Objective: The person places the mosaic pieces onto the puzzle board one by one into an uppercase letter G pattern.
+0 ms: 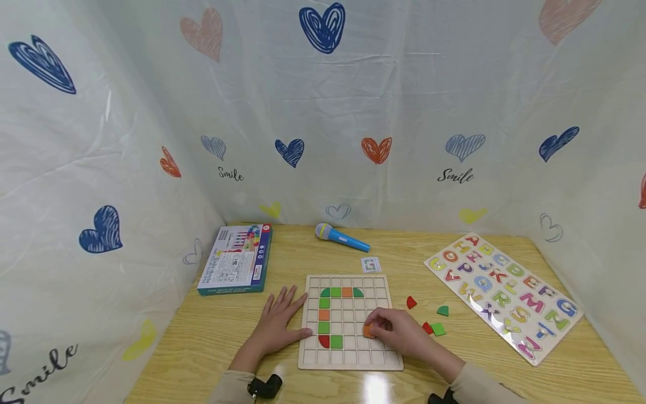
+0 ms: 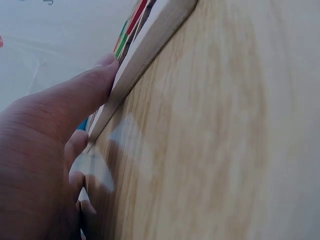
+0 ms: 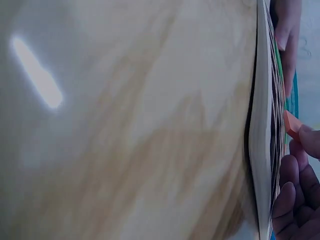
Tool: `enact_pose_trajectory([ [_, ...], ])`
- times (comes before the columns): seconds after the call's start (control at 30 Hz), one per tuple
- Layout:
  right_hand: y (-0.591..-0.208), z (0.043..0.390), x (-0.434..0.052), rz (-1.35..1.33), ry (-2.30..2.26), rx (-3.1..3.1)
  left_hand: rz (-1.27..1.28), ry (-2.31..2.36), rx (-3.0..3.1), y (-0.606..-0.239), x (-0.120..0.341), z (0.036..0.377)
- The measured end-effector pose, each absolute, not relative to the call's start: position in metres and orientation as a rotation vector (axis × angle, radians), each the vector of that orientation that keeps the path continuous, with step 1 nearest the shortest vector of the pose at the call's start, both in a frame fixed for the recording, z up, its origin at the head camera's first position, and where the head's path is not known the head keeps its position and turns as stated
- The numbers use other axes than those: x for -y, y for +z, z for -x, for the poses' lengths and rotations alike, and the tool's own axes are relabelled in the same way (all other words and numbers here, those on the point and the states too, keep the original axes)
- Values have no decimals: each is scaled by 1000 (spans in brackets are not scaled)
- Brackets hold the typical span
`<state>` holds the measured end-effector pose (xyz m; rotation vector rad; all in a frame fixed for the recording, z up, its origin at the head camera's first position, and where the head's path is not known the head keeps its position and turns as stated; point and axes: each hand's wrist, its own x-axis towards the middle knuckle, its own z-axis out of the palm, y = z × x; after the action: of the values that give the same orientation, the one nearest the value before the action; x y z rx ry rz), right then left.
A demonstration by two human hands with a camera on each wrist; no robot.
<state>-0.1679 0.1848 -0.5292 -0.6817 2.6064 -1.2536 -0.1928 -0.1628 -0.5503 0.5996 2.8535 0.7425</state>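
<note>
A wooden grid board lies on the table in front of me. Green and orange square tiles run along its upper row and down its left side, with green quarter-round tiles at the top corners and a red quarter-round tile at the lower left. My right hand pinches an orange square tile between thumb and fingers, over the right part of the grid. My left hand lies spread beside the board, its thumb against the board's left edge.
Loose red and green tiles lie right of the board. Beyond them rests an alphabet puzzle board. Behind the grid are a small pattern card and a blue toy microphone. A game box sits at the back left.
</note>
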Motion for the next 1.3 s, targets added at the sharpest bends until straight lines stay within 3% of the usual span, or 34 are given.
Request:
enact_pose_trajectory([
  [0.6,-529,165,-149,750,-1239,-2563,-597,730,-2856,-553,164,195],
  [1.3,-530,164,-141,818,-991,-2650,-592,742,-2845,-548,162,193],
])
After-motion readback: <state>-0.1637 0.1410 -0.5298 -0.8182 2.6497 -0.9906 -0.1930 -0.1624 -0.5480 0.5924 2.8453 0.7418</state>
